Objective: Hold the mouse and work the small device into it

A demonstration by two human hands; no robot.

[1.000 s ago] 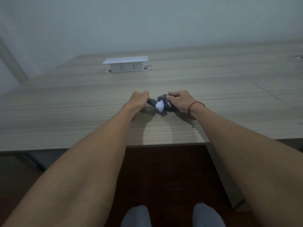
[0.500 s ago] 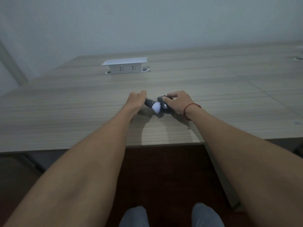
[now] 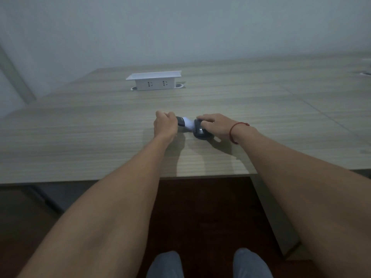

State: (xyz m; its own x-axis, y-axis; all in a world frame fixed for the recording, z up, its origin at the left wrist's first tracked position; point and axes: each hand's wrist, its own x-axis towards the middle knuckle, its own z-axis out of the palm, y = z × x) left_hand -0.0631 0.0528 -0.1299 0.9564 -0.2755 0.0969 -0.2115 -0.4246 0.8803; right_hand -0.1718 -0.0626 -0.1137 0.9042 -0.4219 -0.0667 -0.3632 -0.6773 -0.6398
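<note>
My left hand (image 3: pixel 165 125) is curled into a fist around a dark handle (image 3: pixel 180 121) that ends in a white tip (image 3: pixel 188 126). The white tip touches a black rounded object (image 3: pixel 200 131) lying on the wooden table (image 3: pixel 100 137). My right hand (image 3: pixel 215 125) rests on top of that black object, fingers curved over it; a red string circles the wrist. Both hands sit near the table's middle, a little back from the front edge.
A white pop-up socket box (image 3: pixel 154 80) stands raised from the table farther back. Another cable opening (image 3: pixel 364 73) shows at the far right. A plain wall lies behind. My knees (image 3: pixel 166 263) and a dark floor are below the table's front edge.
The black object has tipped down to lie flatter on the table under my right hand, and the handle with its white tip now points at its left end.
</note>
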